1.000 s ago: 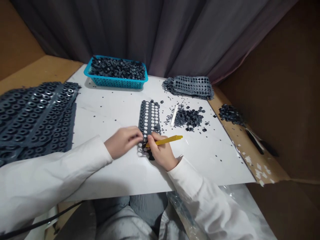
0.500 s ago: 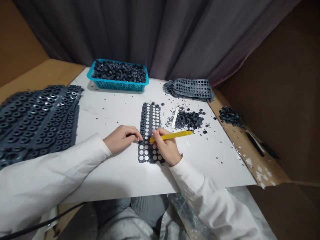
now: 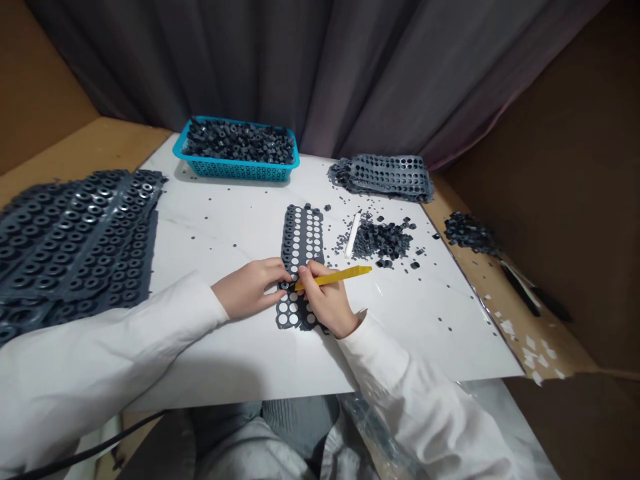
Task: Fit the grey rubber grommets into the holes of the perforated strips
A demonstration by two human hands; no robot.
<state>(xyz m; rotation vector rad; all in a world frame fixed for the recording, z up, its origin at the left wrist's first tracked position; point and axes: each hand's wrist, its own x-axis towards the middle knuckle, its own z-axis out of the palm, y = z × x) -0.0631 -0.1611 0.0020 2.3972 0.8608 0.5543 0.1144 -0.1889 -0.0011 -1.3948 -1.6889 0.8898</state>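
Note:
A dark rubber sheet [image 3: 305,233] with rows of round holes lies lengthwise in front of me, small rings still standing along its left side. My left hand [image 3: 250,287] rests at its left edge, thumb and fingertips closed about one ring [image 3: 285,285]. From the other side my right hand [image 3: 327,300] grips a slim yellow tool [image 3: 343,275] like a pen. Its front end points left at that same ring; I cannot make out the tip clearly. My right hand covers part of the sheet's lower right side.
A blue basket [image 3: 240,171] full of small dark rubber pieces stands at the back. Uncut ring sheets [image 3: 75,233] are piled at left. Punched sheets [image 3: 390,177], loose bits [image 3: 383,240] and a white stick [image 3: 353,235] lie at right, with dark-handled tools [image 3: 520,287] beyond the board's edge.
My left hand has shifted slightly right, its thumb now apart from the fingers around the ring. My right hand and the yellow tool have moved a little left and down towards it.

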